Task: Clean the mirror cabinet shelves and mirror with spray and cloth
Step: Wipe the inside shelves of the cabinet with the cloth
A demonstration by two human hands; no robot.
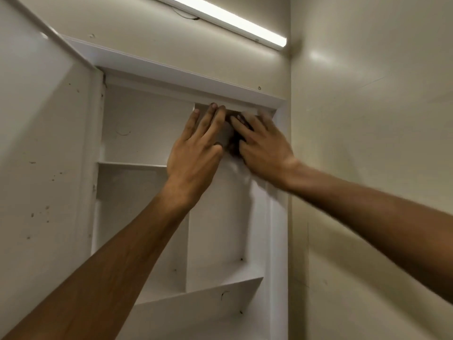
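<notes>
Mirror cabinet [144, 128] hangs open on the wall ahead of and above us, its door [44, 155] swung out to our left, speckled with dark spots. We have both hands raised into the top of the tall right compartment [218, 229], just under the upper frame. Left hand [196, 153]: fingers straight and spread, tips touching the underside of the frame, gripping nothing. Right hand [264, 153]: motion-blurred, fingers extended and laid flat just beside the left; we see no curl round any object. A pale patch [236, 168] shows beneath and between the hands. It may be the cloth, but we cannot tell it from the white back wall. No spray bottle is in view. Key relation: the compartment's long axis runs vertically, and nearly all of its length lies below our fingertips, down to the slanting lower shelf [203, 298]. Judgement: the next wipe should travel downward. The right hand sits nearer the right side wall, the left nearer the divider. The short left shelf [132, 164] lies beside the left wrist, untouched. Dark specks mark the lower shelf.
</notes>
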